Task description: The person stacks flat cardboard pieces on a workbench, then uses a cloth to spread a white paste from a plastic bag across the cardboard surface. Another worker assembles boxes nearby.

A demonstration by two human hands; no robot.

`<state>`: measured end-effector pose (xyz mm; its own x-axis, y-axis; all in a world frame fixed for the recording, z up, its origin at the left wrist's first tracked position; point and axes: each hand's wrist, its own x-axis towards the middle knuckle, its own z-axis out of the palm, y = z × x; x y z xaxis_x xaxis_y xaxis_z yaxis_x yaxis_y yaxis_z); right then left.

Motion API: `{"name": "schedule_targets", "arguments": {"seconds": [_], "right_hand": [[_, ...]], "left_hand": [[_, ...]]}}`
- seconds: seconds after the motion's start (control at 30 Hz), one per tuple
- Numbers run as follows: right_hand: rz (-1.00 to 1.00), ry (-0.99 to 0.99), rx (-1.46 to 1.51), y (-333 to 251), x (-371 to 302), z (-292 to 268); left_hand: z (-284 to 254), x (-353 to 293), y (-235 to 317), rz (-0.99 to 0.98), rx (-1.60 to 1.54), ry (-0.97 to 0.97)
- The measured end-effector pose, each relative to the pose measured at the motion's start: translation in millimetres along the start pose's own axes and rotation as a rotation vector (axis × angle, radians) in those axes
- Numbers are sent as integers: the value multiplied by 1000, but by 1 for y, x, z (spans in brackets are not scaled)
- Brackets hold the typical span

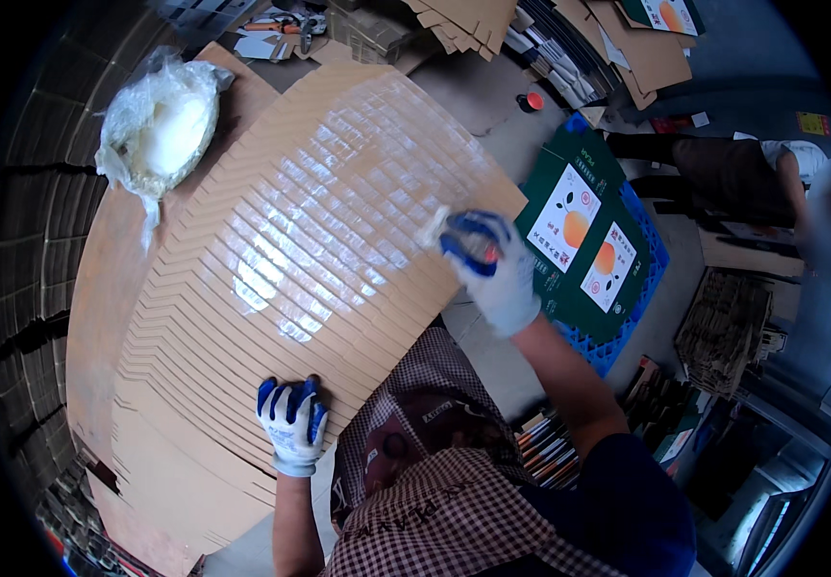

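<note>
Overlapping brown cardboard sheets (pixel 185 317) lie fanned out in steps on a wooden board, with glossy white paste (pixel 338 192) smeared in strips across their middle. My right hand (pixel 492 264), in a white and blue glove, is closed around a brush (pixel 432 229); its pale end is at the sheets' right side, and its handle is mostly hidden by the fingers. At the near edge of the sheets my left hand (pixel 292 423), gloved alike, rests with fingers apart and holds nothing. A plastic-lined basin (pixel 161 130) of white paste sits at the board's far left.
Right of the board, green printed cardboard sheets (pixel 569 231) are stacked on a blue pallet (pixel 660 255). Another person (pixel 737 178) is at the far right. Bundled cardboard (pixel 723 332) stands below. Stacked cardboard (pixel 36 269) lines the left side. A small red-topped container (pixel 531 102) sits on the floor.
</note>
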<state>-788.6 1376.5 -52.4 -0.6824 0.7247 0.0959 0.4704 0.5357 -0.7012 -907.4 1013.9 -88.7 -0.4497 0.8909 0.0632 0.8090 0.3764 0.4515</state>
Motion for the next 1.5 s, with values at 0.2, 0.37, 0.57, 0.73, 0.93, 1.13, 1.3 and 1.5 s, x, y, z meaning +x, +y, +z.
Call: {"name": "schedule_targets", "arguments": {"seconds": [0.2, 0.37, 0.57, 0.73, 0.93, 1.13, 1.3, 1.5], "right_hand": [[-45, -69, -103, 12, -19, 32], [-61, -23, -76, -30, -30, 25], [-145, -72, -190, -15, -42, 56], [-118, -138, 4, -53, -63, 53], [-25, -86, -232, -44, -46, 59], [93, -16, 151, -93, -73, 52], [104, -135, 254, -117, -110, 61], [31, -292, 256, -114, -124, 89]], "left_hand": [[4, 4, -4, 14, -42, 41], [-2, 4, -3, -4, -54, 68], [3, 1, -5, -29, -72, 56], [1, 1, -6, -30, -99, 61], [1, 3, -6, -25, -124, 83], [-14, 2, -5, -36, -209, 107], [-77, -21, -30, -133, -25, 326], [-98, -79, -132, -470, 280, 461]]}}
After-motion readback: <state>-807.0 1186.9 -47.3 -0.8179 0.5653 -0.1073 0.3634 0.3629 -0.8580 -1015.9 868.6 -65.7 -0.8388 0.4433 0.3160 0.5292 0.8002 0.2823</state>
